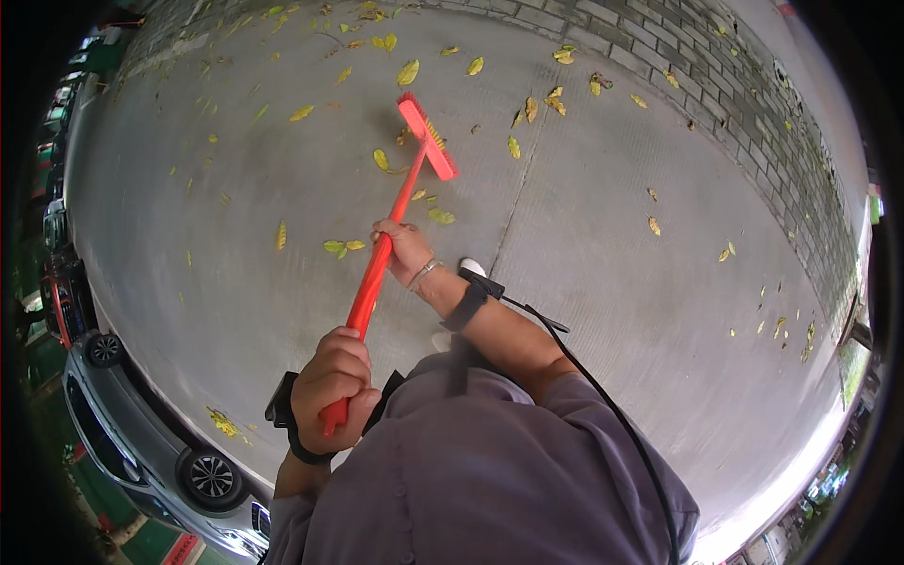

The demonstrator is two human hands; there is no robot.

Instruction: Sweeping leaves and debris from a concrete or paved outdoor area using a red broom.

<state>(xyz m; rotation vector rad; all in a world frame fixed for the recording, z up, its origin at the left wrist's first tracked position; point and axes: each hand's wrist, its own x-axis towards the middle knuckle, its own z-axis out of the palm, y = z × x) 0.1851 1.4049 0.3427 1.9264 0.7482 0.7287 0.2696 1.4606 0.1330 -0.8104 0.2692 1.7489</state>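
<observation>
A broom with a red handle (369,288) slants away from my body across the view. Its pink-red head (429,138), with red and yellow bristles, is out ahead over the pavement; I cannot tell whether the bristles touch the ground. My left hand (337,388) wraps around the handle's near end, close to my waist. Farther along the shaft, my right hand (402,248) grips it with the fingers curled over. Around the broom head lie scattered yellow-green leaves, among them one leaf (381,159) to its left and another (441,216) below it.
Grey concrete pavement (600,247) spreads all around, with a brick-paved strip (713,92) along the far right. A silver car (152,438) is parked at the lower left, other cars beyond it. A black cable (600,385) runs from my right forearm down my side. My shoe (472,267) shows beyond that forearm.
</observation>
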